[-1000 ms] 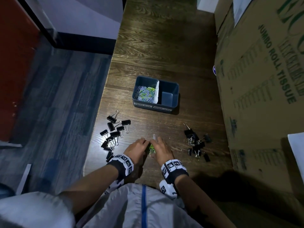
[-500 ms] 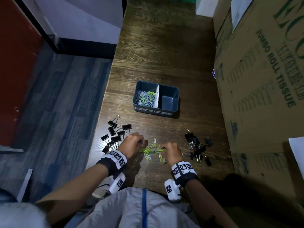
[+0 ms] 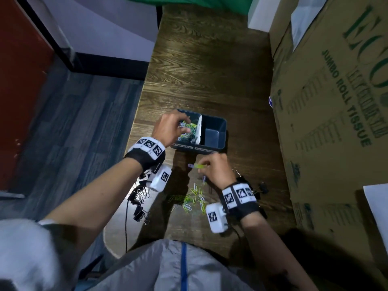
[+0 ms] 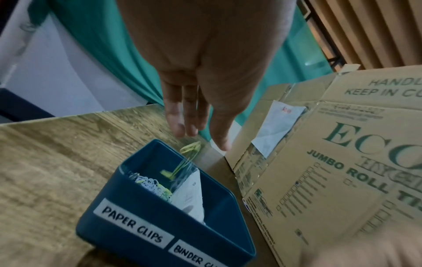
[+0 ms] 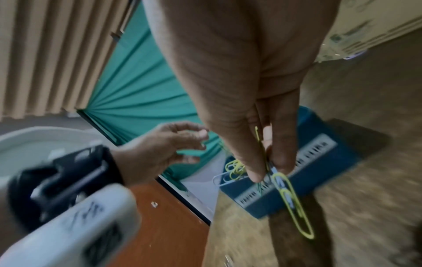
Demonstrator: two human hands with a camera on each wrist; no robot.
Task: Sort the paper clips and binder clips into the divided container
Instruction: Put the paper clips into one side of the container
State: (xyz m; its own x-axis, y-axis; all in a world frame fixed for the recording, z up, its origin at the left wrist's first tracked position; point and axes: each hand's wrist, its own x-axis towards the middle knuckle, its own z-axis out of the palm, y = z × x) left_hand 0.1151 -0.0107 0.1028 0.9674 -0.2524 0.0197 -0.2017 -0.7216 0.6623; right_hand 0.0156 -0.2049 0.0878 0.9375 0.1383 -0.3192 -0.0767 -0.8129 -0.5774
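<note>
The dark blue divided container (image 3: 225, 131) (image 4: 205, 236) (image 5: 331, 162) stands mid-table, labelled PAPER CLIPS on the left and BINDER CLIPS on the right. Its left compartment holds paper clips (image 3: 188, 131). My left hand (image 3: 182, 124) (image 4: 200, 139) hovers over that compartment with straight fingers, and yellow paper clips (image 4: 190, 148) fall from it. My right hand (image 3: 204, 165) (image 5: 269, 171) pinches a bunch of yellow and blue paper clips (image 5: 290, 200) just in front of the container. Loose paper clips (image 3: 195, 198) lie on the table near me.
Black binder clips lie in a left pile (image 3: 139, 198) by the table's left edge, and a right pile (image 3: 259, 189) is partly hidden by my right wrist. A large cardboard box (image 3: 327, 101) walls off the right side. The container's right compartment (image 3: 212, 135) looks bare.
Both hands left the loose paper clip pile. The left hand rose to the container and let its clips go. The right hand lifted a bunch toward the container.
</note>
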